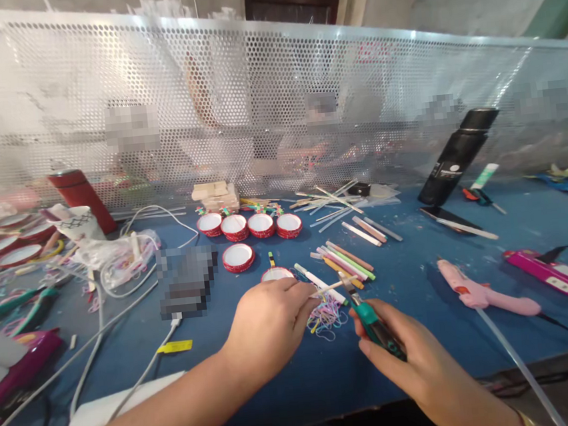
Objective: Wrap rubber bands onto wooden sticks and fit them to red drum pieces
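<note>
Pliers (378, 332) with green-and-black handles are gripped in your right hand (418, 357), and your left hand (267, 325) is pinching a thin pale stick (329, 288) that reaches right up to the plier tips. Can't really tell if the jaws are biting it or not. All that's over the blue table (306, 395), with a tangle of pastel threads (325, 317) just below the stick and some coloured rods (351, 260) beyond it. Red-rimmed dishes (239, 267) sit past your left hand, and a pink glue gun (493, 296) lies off to your right.
</note>
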A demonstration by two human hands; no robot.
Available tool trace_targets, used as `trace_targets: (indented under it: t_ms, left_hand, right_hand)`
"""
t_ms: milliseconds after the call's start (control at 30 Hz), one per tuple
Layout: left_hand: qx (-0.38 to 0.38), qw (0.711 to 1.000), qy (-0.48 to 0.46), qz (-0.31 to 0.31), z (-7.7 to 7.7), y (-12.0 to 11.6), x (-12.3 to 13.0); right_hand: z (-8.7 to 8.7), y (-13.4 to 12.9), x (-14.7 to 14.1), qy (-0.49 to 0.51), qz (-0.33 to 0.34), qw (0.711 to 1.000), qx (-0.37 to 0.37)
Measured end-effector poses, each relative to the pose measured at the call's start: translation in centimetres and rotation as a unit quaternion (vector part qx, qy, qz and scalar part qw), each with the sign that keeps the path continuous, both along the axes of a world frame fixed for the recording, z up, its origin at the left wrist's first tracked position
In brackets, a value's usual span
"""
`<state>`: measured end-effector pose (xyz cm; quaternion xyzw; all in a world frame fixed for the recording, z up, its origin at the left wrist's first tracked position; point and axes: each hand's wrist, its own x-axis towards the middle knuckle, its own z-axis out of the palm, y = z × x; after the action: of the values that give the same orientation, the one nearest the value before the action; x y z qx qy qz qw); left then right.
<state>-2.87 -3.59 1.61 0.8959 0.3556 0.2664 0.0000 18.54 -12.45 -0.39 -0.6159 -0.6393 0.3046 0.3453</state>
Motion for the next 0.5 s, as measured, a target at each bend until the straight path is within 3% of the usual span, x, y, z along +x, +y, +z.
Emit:
trace_targets:
  t_ms: [267,500]
  left_hand:
    - [0.048,0.998,0.029,0.017,-0.14,-0.06,0.13]
    - [0.125,0.991,0.036,-0.009,-0.51,0.18,-0.21]
  right_hand:
    - [0.69,0.41,-0.54,0.001,0.005,1.0,0.001]
    - [0.48,0.23,-0.88,0.038,-0.009,0.999,-0.004]
